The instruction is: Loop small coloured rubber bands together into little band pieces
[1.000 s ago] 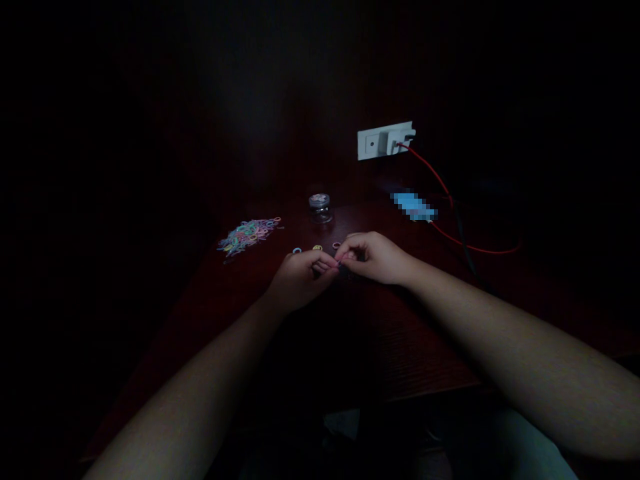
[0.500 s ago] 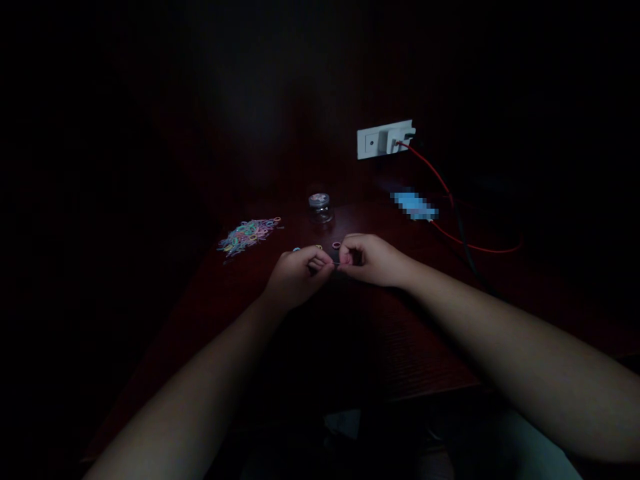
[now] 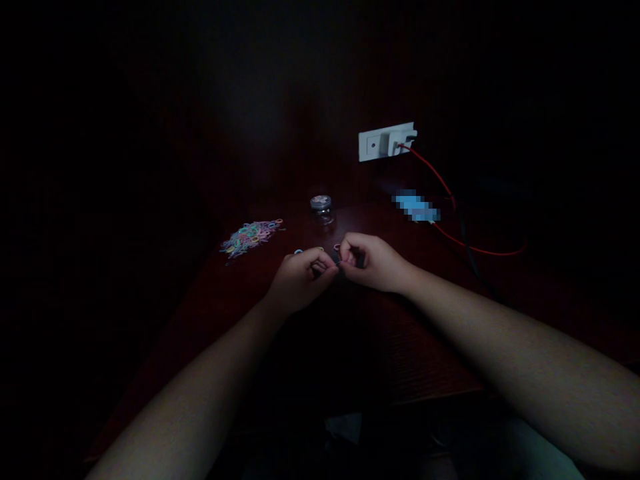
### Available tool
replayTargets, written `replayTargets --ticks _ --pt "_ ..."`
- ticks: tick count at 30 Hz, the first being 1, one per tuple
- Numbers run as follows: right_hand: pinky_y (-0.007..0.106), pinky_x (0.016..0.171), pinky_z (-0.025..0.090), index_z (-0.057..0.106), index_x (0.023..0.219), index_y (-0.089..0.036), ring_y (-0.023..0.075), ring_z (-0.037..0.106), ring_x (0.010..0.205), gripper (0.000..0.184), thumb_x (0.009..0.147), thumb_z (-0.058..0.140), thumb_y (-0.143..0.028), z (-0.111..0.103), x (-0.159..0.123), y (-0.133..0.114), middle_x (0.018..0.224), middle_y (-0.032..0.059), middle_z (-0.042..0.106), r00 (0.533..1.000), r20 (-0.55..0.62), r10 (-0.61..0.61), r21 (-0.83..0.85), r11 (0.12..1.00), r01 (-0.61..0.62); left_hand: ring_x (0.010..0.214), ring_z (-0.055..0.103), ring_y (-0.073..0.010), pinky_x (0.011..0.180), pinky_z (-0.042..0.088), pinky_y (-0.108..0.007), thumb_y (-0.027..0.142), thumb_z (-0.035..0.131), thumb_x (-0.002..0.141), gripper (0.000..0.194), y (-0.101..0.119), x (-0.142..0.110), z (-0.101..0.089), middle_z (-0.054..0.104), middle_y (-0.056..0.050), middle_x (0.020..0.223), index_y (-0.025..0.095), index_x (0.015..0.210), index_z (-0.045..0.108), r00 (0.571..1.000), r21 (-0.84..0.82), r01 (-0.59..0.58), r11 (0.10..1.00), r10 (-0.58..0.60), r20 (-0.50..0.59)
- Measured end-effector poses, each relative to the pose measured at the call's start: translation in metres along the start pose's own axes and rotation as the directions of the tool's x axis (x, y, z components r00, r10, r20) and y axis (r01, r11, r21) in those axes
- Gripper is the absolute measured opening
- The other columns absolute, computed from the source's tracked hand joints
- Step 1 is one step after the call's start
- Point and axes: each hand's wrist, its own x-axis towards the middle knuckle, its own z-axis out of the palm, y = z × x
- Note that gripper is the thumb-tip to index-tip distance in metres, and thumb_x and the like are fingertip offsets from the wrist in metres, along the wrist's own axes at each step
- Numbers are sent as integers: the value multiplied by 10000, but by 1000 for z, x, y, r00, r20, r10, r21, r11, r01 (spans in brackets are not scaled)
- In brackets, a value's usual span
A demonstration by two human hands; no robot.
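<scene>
Left hand [image 3: 304,277], right hand [image 3: 373,261]: both tight on 1 thin strand [image 3: 339,263] (beyond, 3 loops [image 3: 299,251], 1 jar [image 3: 321,201]).

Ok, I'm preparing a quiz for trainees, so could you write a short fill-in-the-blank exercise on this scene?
1. A thin strand spans from the left hand to the ____.
2. The heap of colourful bands lies to the ____ of the jar.
3. The bright cable running from the white adapter is coloured ____.
Missing words: right hand; left; red.

A reddish table [image 3: 420,360] bears piled bands [image 3: 253,238], loose rings [image 3: 299,251], a jar [image 3: 321,204] and a seemingly flat blue object [image 3: 416,207].
</scene>
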Motion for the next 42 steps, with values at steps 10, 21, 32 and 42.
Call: replayTargets --ticks 10,21,32,42 --pt "221 527 350 514 735 -178 90 442 568 98 758 608 -196 3 0 0 632 -28 504 1000 22 22 84 996 -23 541 528 -65 456 391 -164 223 675 777 72 1 3 4 661 -10 706 156 775 647 987 -192 43 980 -72 -146" --pt "225 529 364 540 742 -175 90 464 559 112 786 622 -237 3 -1 -1 628 -25 531 998 31 47 38 998 -48 546 528 -74 481 403 -174 258 645 806 94 0 0 2 616 17 667 171 805 609 991 -107 15 994 -29 -129" --pt "225 537 369 559 774 -168 92 460 575 92 824 592 -238 3 -1 -3 637 -22 526 999 44 23 45 999 -25 560 539 -79 493 410 -180 254 642 810 88 0 0 3 621 13 672 174 815 605 988 -104 5 995 -21 -154" --pt "231 547 332 516 748 -182 96 416 591 144 864 546 -263 2 -2 -3 654 -27 482 998 69 -7 33 999 4 610 595 -91 536 450 -199 260 649 835 94 2 -1 2 682 -12 750 185 888 664 987 -90 -92 992 79 -141"
